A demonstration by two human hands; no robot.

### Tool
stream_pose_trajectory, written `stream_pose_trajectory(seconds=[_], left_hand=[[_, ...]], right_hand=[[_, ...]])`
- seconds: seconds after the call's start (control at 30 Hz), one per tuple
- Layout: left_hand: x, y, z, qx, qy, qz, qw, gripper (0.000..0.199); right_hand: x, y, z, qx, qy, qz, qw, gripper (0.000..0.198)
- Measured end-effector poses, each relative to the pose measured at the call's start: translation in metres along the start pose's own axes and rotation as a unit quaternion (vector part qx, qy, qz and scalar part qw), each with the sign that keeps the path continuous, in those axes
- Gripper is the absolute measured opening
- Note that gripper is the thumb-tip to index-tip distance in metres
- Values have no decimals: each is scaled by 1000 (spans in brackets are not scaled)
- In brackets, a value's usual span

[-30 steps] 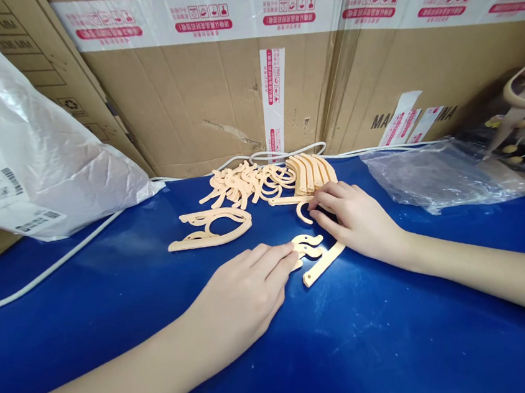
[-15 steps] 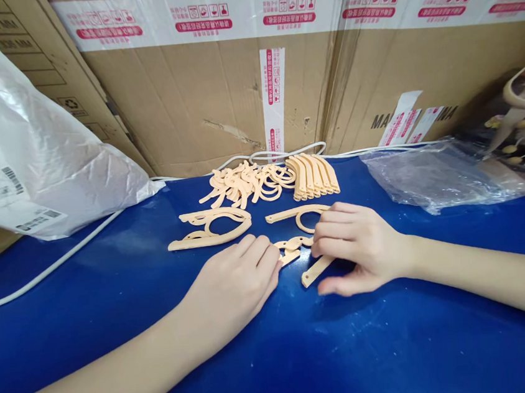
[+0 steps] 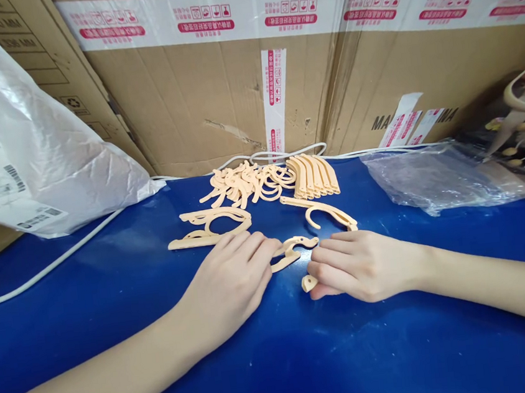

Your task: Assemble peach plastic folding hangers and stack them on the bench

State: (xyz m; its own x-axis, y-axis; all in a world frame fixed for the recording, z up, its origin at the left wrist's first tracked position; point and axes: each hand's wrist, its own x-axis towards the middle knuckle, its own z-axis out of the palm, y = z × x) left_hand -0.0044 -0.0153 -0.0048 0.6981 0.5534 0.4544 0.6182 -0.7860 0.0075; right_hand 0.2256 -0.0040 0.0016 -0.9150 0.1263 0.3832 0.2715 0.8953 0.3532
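My left hand point(image 3: 231, 281) is closed, gripping a small beige curved plastic piece point(image 3: 291, 257) with holes that juts out to the right. My right hand point(image 3: 363, 266) is wrapped round a beige hanger arm point(image 3: 308, 283); its holed end sticks out past the thumb. Just beyond the right knuckles lies another hanger arm with a hook point(image 3: 327, 208); whether it joins the held arm is hidden by the hand. Past my left hand, a folded beige hanger point(image 3: 234, 217) rests flat on the blue table point(image 3: 271, 370).
Behind are a pile of small curved parts and hooks point(image 3: 242, 183) and a row of hanger arms point(image 3: 314, 175). A clear plastic bag point(image 3: 439, 181) lies right; a white parcel bag point(image 3: 40, 138) stands left. Cardboard boxes point(image 3: 215, 101) and a white cable point(image 3: 63, 267) border the table.
My right hand has closed round the hanger arm, and the hooked arm has turned and shifted right. The piece in my left hand has tilted and shows more.
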Motion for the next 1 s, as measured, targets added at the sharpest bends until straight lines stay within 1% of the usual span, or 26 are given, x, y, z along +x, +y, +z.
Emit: stream_pose_trajectory(seconds=[0.13,0.2,0.3,0.37,0.5,0.6,0.73,0.8,0.9,1.0], left_hand=[[0,0,-3,-77,19,-50,996,29],[0,-1,-4,-88,27,-77,993,31],[1,-1,-4,-66,33,-96,993,26],[2,0,-4,-47,24,-99,994,23],[5,2,-4,-26,8,-121,992,21],[6,4,-4,-22,12,-135,990,22],[5,4,-3,-3,14,-134,991,26],[4,3,-2,1,9,-125,992,25],[4,2,-2,-6,2,-103,995,24],[4,1,-3,-30,3,-61,998,23]], right_hand=[[-3,1,1,-24,16,3,1000,29],[-4,2,2,-32,18,7,999,27],[-6,3,3,-45,23,10,999,21],[-7,3,3,-55,25,12,998,20],[-7,2,3,-65,19,28,997,23],[-6,3,4,-65,11,59,996,25],[-5,4,7,-23,-10,128,991,25],[-5,5,7,1,-17,151,988,22],[-3,7,7,8,-24,153,988,22],[-3,8,7,4,-29,141,990,26]])
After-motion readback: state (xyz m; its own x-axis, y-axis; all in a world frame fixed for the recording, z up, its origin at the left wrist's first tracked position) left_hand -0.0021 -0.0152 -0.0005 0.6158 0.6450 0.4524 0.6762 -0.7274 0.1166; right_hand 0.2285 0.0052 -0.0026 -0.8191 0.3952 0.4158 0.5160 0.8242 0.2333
